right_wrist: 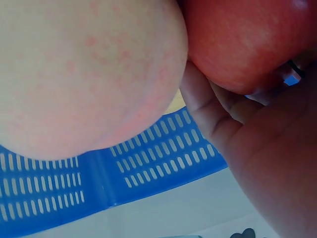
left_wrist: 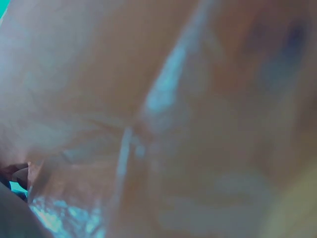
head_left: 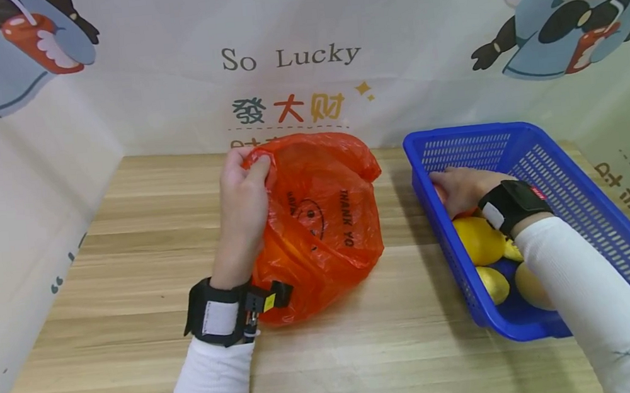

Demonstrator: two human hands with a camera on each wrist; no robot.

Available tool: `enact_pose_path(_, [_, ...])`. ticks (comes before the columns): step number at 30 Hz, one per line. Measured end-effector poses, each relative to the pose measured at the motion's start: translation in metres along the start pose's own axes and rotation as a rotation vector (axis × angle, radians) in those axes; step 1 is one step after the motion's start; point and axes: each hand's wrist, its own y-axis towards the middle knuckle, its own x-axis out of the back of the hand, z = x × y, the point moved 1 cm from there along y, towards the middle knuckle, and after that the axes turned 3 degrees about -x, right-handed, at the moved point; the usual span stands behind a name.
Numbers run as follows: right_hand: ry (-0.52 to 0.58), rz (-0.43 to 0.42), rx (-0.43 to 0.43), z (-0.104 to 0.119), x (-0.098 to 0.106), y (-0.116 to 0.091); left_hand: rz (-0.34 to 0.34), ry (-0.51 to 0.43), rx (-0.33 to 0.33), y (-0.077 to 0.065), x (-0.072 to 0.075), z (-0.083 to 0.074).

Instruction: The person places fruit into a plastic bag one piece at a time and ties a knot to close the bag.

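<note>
My left hand (head_left: 245,209) pinches the upper left rim of a red plastic bag (head_left: 322,272), which bears a printed smiley and hangs with its mouth partly spread. Close, blurred plastic film (left_wrist: 158,163) fills most of the left wrist view. Inside a blue basket (head_left: 444,241), my right hand (head_left: 468,185) reaches down at the far left corner. Its fingers curl against a smooth red apple (right_wrist: 247,39) in the right wrist view. A pale, pink-flecked rounded surface (right_wrist: 89,79) covers much of that view; I cannot tell what it is.
Near the right hand lie a large yellow fruit (head_left: 479,241), a smaller lemon-like fruit (head_left: 493,285) and a tan round fruit (head_left: 531,286), partly under the forearm. The basket stands right of the bag on a wooden table (head_left: 332,372). Printed cloth walls (head_left: 166,65) enclose the back and sides.
</note>
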Motion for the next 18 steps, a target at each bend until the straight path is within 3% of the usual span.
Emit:
enact_pose_path(6, [0.08, -0.111, 0.102, -0.008, 0.011, -0.009, 0.01, 0.004, -0.008, 0.0, -0.002, 0.0])
enact_pose_path(14, [0.132, -0.162, 0.094, -0.014, 0.035, -0.029, 0.009, 0.018, -0.002, 0.0, 0.0, 0.0])
enact_pose_path(18, [0.143, -0.212, 0.131, -0.016, 0.051, -0.04, 0.008, 0.014, -0.007, -0.001, 0.0, 0.0])
